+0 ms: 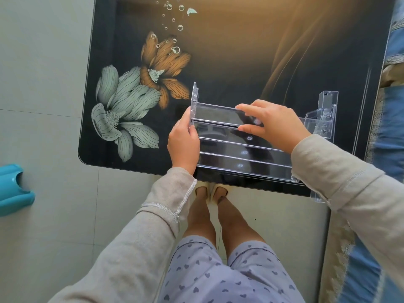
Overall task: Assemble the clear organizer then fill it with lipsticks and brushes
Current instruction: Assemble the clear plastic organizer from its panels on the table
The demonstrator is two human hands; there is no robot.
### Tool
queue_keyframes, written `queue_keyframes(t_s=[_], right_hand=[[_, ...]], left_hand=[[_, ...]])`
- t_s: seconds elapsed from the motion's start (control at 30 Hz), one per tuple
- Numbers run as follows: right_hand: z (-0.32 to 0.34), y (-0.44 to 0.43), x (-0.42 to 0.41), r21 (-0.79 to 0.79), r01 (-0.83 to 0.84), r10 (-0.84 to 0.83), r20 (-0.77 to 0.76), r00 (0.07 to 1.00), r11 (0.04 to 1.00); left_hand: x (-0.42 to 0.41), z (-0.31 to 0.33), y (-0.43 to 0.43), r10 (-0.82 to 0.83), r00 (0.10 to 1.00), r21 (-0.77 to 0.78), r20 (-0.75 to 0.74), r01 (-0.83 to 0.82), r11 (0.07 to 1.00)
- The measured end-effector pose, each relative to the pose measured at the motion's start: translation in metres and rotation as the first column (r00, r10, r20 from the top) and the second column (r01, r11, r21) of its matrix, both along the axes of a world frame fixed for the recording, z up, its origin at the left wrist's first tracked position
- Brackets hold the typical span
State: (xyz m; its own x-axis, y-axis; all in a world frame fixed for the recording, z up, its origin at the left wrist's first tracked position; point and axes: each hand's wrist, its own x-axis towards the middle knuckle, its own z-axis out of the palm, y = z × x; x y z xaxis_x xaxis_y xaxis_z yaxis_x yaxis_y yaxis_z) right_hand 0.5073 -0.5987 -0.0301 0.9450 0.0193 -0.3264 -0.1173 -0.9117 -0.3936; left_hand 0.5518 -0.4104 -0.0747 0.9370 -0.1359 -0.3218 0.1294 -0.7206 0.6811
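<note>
Organizer (244,158): clear plastic, partly built, lying on the near right part of the counter (240,51), its near edge at the counter's edge.
Left hand (184,142): the grip is clamped on the upright side panel (194,99) at the left end of the organizer.
Right hand (273,123): the grip pinches the top shelf (215,113), fingers on its far edge and thumb on its near edge.
Clear part (325,114): stepped, stands at the right end; joined or not, I cannot tell.
Counter: black glass with printed flowers.
Floor (43,84): pale tiles, a blue thing (13,189) lying at the left.
</note>
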Motion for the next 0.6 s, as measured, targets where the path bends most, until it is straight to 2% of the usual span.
queue_keyframes(t_s=[0.37, 0.47, 0.6], right_hand=[[-0.015, 0.003, -0.001, -0.046, -0.003, 0.003, -0.002, 1.0, 0.999], [-0.017, 0.004, -0.003, -0.057, -0.003, 0.005, 0.022, 1.0, 0.998], [-0.02, 0.007, -0.006, -0.145, 0.006, -0.001, 0.031, 1.0, 0.989]], left_hand=[[0.002, 0.011, -0.002, -0.001, 1.0, -0.012, -0.005, 0.001, 1.0], [0.011, 0.016, -0.009, -0.023, 1.0, 0.089, -0.002, 0.024, 0.996], [0.025, 0.017, -0.021, -0.022, 0.994, 0.257, -0.105, 0.049, 0.965]])
